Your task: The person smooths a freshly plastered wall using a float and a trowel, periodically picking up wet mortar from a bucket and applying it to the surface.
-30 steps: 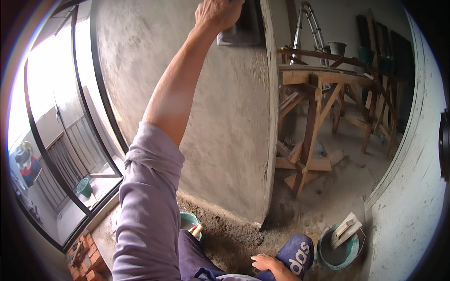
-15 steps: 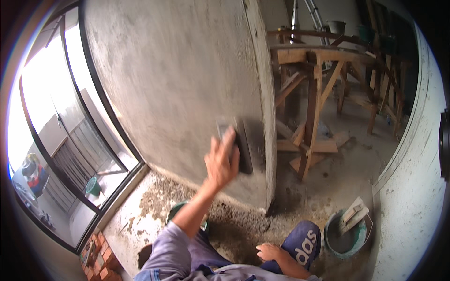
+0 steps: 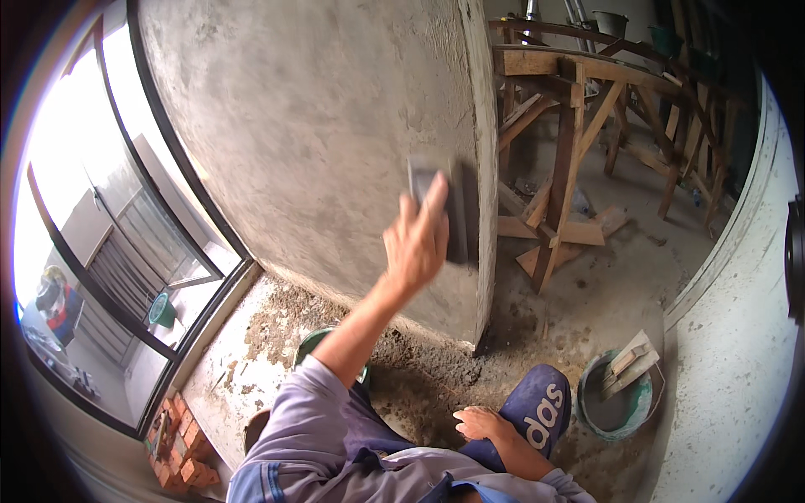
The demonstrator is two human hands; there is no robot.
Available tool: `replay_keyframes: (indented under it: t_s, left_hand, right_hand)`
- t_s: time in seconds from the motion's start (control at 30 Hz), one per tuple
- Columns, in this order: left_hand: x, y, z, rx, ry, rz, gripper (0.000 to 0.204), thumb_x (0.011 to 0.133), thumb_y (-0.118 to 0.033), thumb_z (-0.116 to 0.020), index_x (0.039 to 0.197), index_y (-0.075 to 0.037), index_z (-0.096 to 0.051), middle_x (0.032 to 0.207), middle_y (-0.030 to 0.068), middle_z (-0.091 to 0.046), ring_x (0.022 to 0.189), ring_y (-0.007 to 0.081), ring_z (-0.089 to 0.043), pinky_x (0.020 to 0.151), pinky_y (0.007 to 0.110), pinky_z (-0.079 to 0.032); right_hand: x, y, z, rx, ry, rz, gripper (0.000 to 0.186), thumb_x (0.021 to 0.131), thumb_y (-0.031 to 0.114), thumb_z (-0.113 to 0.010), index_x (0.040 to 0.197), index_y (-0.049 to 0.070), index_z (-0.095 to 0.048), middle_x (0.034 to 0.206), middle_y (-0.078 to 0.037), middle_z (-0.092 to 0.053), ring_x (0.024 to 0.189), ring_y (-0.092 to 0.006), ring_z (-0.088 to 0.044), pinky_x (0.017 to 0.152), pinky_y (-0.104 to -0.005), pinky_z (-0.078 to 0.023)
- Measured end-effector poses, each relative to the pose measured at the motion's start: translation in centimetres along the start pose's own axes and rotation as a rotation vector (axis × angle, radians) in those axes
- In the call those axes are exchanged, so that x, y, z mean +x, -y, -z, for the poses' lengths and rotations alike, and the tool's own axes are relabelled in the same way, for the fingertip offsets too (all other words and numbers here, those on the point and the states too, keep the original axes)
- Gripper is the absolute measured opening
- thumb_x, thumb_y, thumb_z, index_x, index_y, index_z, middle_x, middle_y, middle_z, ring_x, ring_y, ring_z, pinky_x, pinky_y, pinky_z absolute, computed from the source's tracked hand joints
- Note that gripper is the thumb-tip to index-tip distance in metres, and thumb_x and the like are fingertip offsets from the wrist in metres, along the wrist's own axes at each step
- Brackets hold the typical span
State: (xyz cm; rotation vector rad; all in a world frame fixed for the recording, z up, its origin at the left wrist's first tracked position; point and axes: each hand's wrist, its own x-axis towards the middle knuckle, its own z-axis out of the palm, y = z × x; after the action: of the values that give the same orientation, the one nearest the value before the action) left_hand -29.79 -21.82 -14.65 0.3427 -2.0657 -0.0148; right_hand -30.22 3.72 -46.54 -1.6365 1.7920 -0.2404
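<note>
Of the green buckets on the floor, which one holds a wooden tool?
The bucket right of the blue shoe; wooden pieces rest in it. The green bucket behind the left forearm shows none.

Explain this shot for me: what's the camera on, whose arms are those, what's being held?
There is no machine here. A person wears a wide fisheye camera on the head, looking down, so straight edges bend near the rim and their own arms enter from below. The left hand presses a flat dark trowel against a grey plastered wall, near its corner edge. The right hand rests low, on the knee beside a blue shoe, holding nothing. On the dusty floor sit a green bucket with wooden tools in it and a stack of red bricks. A wooden trestle stands behind the wall; a glass door is on the left.
</note>
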Motion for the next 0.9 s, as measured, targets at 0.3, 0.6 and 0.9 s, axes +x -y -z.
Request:
replay_keyframes:
  t_s: [0.3,0.6,0.9]
  left_hand:
    - [8.5,0.6,5.7,-0.036,-0.24,-0.026,0.059,0.095,-0.013,-0.06,0.151,-0.014,-0.045,0.13,0.0137,-0.064,0.091,0.0298,-0.061,0.067,0.041,-0.054]
    - [-3.7,1.6,-0.7,0.038,0.026,0.017,0.062,0.094,-0.015,-0.059,0.154,-0.017,-0.043,0.096,0.0134,-0.051,0.066,0.0251,-0.06,0.049,0.038,-0.051]
    - [12.4,-0.7,5.7,0.04,-0.373,-0.096,0.055,0.095,-0.017,-0.059,0.147,-0.03,-0.05,0.096,0.0164,-0.054,0.059,0.0349,-0.059,0.051,0.046,-0.047]
  right_hand:
    - [-1.7,0.0,1.0,-0.02,0.074,-0.119,0.046,0.092,0.032,-0.058,0.128,0.003,-0.061,0.119,-0.026,-0.066,0.115,-0.0417,-0.062,0.099,-0.05,-0.048]
    - [-0.1,0.0,0.2,-0.024,0.061,-0.048,0.046,0.092,0.032,-0.055,0.129,0.005,-0.062,0.121,-0.026,-0.066,0.115,-0.0432,-0.061,0.099,-0.0518,-0.048]
    - [-1.5,0.4,0.9,-0.015,0.093,-0.129,0.047,0.093,0.032,-0.057,0.131,0.006,-0.061,0.124,-0.025,-0.065,0.119,-0.0415,-0.06,0.1,-0.0497,-0.048]
